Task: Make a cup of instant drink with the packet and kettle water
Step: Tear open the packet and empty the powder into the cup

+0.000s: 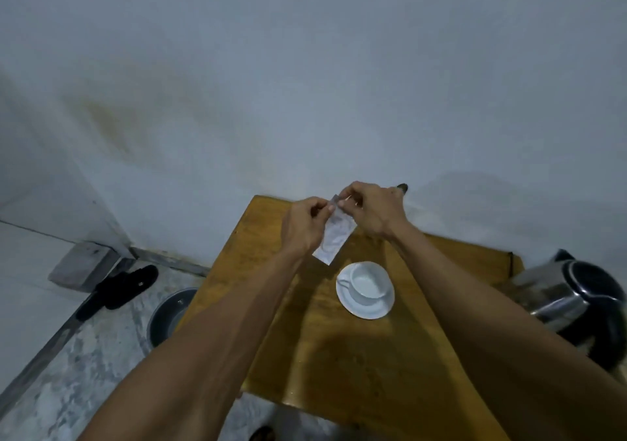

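Hands left (303, 222) and right (371, 208) pinching top of white paper packet (334, 238), white ceramic cup (367, 282) on saucer (365, 290) below, steel kettle (573, 299) right, wooden table (356, 355).

I see a pale, bluish-white wall (305, 84) filling most of my view, with a faint yellowish stain (112, 125) at its left. The light is dim and cool. A wooden table (356, 355) stands with its far edge against that wall. Left of it lies mottled grey stone floor (84, 366), with a grey block (83, 265) in the corner.
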